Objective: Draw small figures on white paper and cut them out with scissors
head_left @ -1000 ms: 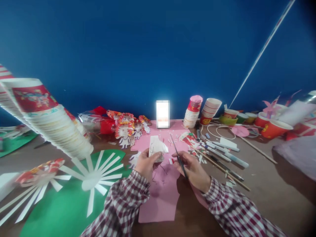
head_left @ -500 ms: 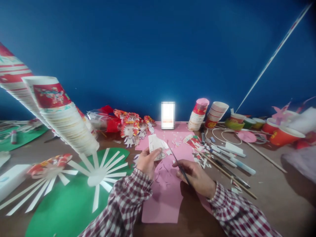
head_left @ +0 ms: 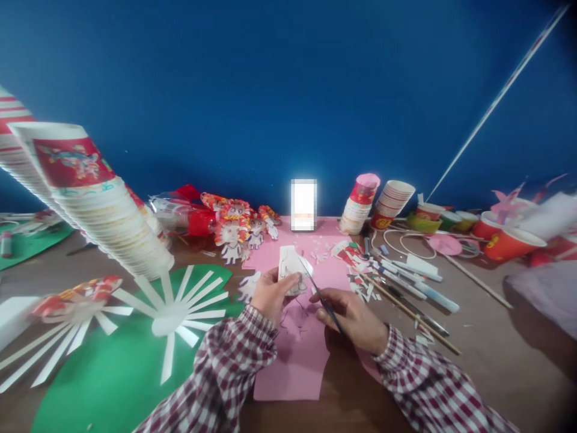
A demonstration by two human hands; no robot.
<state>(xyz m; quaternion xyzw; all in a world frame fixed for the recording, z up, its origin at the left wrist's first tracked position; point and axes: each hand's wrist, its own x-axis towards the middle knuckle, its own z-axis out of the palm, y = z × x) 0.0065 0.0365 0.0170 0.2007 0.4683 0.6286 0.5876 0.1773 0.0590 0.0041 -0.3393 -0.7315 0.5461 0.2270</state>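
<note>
My left hand (head_left: 271, 296) pinches a small piece of white paper (head_left: 288, 262) with dark drawn outlines, its thumb lying across the lower part. In my right hand (head_left: 354, 316) is a slim pair of scissors (head_left: 325, 305), seen nearly edge-on, with a dark handle part and a thin blade slanting up to the left. The blade meets the paper's right edge; whether the blades are apart cannot be made out. Beneath both hands lies a pink sheet (head_left: 288, 379) bearing dark drawn lines. White paper scraps (head_left: 321, 246) are scattered on its far part.
Leaning stacks of paper cups (head_left: 106, 210) rise at the left, above a green sheet (head_left: 112, 373) with a cup cut into strips (head_left: 169, 322). Paper figures (head_left: 232, 240) stand behind. Pens (head_left: 406, 279), sticks (head_left: 415, 316), more cups (head_left: 392, 201) and an orange cup (head_left: 516, 243) occupy the right.
The white paper has shifted slightly right and turned, closer against the scissors. Both hands keep their grips. The whole view has moved a little.
</note>
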